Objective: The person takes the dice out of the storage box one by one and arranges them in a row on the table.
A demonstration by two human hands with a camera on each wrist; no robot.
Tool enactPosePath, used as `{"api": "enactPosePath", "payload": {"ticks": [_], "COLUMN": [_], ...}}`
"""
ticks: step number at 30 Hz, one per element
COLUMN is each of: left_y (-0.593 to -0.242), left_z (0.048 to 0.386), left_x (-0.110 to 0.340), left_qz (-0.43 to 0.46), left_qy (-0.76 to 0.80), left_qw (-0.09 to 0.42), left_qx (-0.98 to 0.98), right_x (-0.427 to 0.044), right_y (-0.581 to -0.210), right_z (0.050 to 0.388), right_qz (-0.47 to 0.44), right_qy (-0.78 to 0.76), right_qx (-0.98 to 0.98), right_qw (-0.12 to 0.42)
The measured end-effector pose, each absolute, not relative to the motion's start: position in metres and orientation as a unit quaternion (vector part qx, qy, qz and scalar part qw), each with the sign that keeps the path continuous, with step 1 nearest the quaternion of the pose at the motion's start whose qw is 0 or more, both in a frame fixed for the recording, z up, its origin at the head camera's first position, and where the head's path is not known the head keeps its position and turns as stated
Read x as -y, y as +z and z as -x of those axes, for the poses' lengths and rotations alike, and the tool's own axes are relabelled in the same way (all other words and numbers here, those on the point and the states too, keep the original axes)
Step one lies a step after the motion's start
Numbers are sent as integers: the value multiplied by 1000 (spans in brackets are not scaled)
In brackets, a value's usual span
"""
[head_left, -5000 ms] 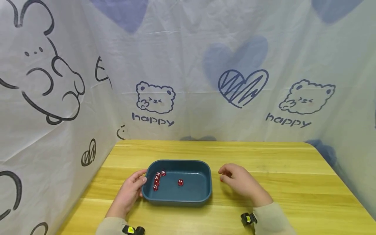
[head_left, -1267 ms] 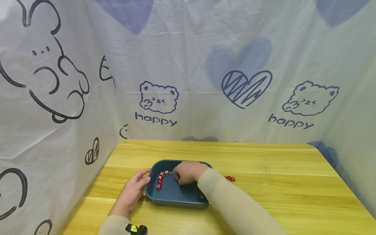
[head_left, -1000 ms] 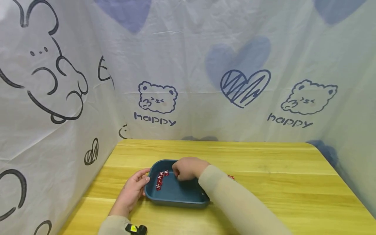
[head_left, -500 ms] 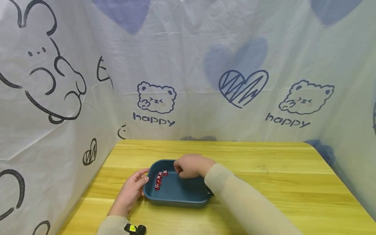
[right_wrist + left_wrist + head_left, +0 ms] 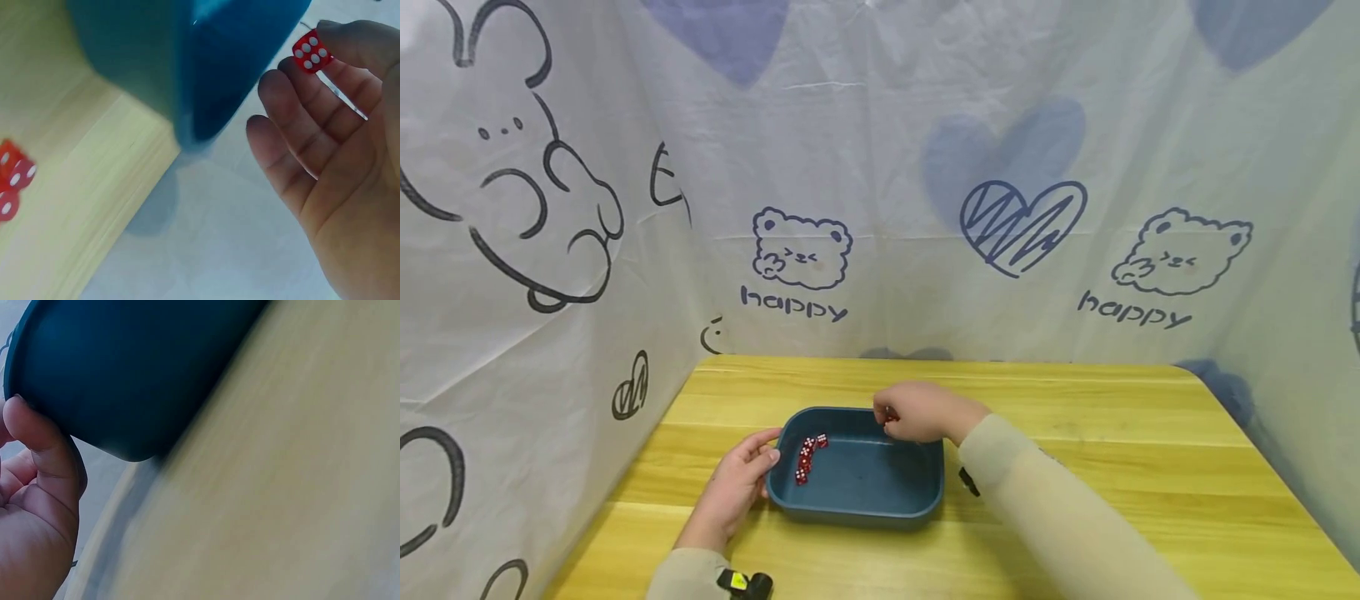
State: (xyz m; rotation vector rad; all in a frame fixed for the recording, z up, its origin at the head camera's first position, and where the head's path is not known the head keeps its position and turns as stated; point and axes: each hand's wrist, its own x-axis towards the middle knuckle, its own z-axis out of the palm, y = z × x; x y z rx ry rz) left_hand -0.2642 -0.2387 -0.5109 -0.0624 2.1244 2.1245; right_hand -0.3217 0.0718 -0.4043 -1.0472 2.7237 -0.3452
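Fingers of your right hand (image 5: 919, 412): thumb and fingertip pinch one red die (image 5: 312, 52), its six-pip face showing in the right wrist view. That hand sits at about 1 o'clock of the blue tray (image 5: 865, 492), across the far rim as seen from your head; its clearance cannot be told. Your left hand (image 5: 735, 485) grips the tray wall at 9 o'clock, thumb at the rim. Inside, a curved row of red dice (image 5: 806, 460) lies around 9 to 10 o'clock. Blurred loose dice (image 5: 19, 175) rest on your wooden table (image 5: 1150, 467), near 9 o'clock of the right wrist view.
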Motion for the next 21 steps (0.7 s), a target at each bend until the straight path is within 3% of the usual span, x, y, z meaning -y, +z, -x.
{"api": "enactPosePath", "payload": {"ticks": [21], "left_y": [-508], "left_z": [264], "left_x": [237], "left_qz": [11], "left_qy": [711], "left_qw": [63], "left_qx": [-700], "right_x": [-176], "right_y": [-437], "right_z": [319], "right_qz": [270], "right_qy": [-210], "right_qx": [-937], "right_qw": [68]}}
